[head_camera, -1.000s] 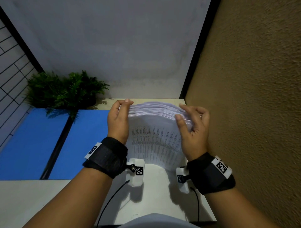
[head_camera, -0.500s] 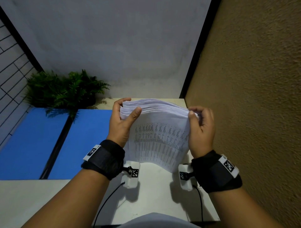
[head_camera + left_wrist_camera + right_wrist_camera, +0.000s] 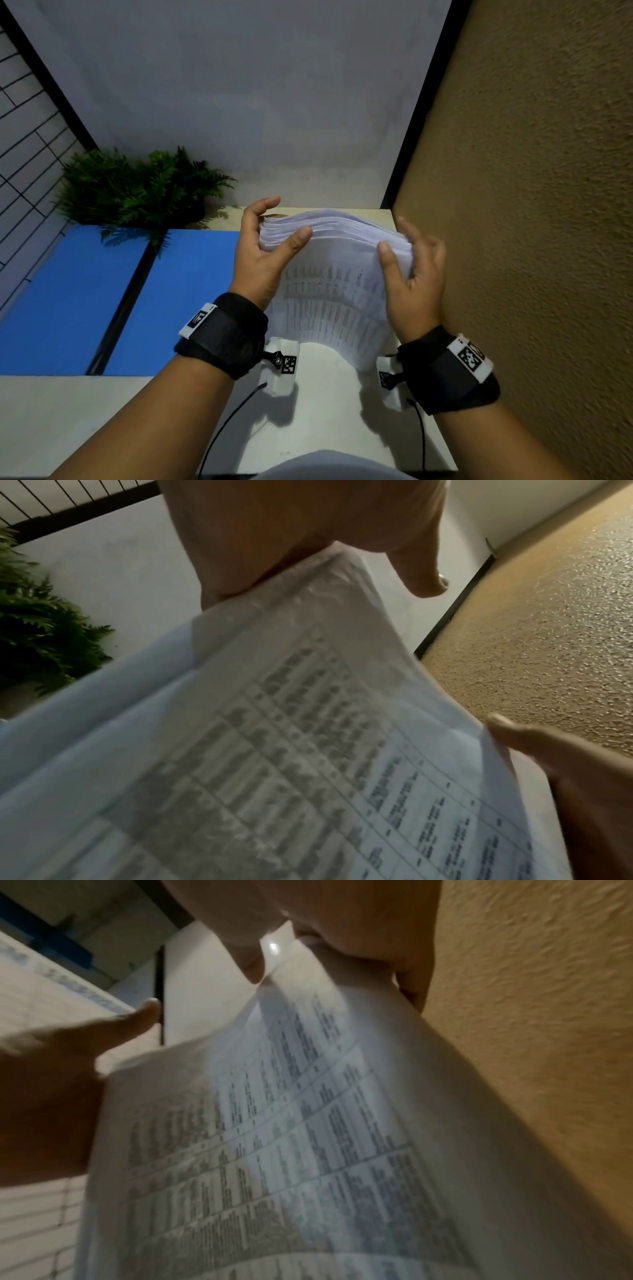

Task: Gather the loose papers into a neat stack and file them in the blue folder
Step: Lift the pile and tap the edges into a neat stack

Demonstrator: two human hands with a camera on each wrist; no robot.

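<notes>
White paper stack [image 3: 334,270] upright on table [image 3: 318,404], left hand [image 3: 263,250], right hand [image 3: 411,274] gripping sides

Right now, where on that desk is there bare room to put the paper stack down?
The open blue folder lies bare on both halves, left of the left hand; the fern overhangs only its far edge. The white desk in front of the folder is bare too. It is crowded under the papers, between both hands and against the brown wall.

dim, wide-angle warped edges; wrist views blurred, grainy.
</notes>
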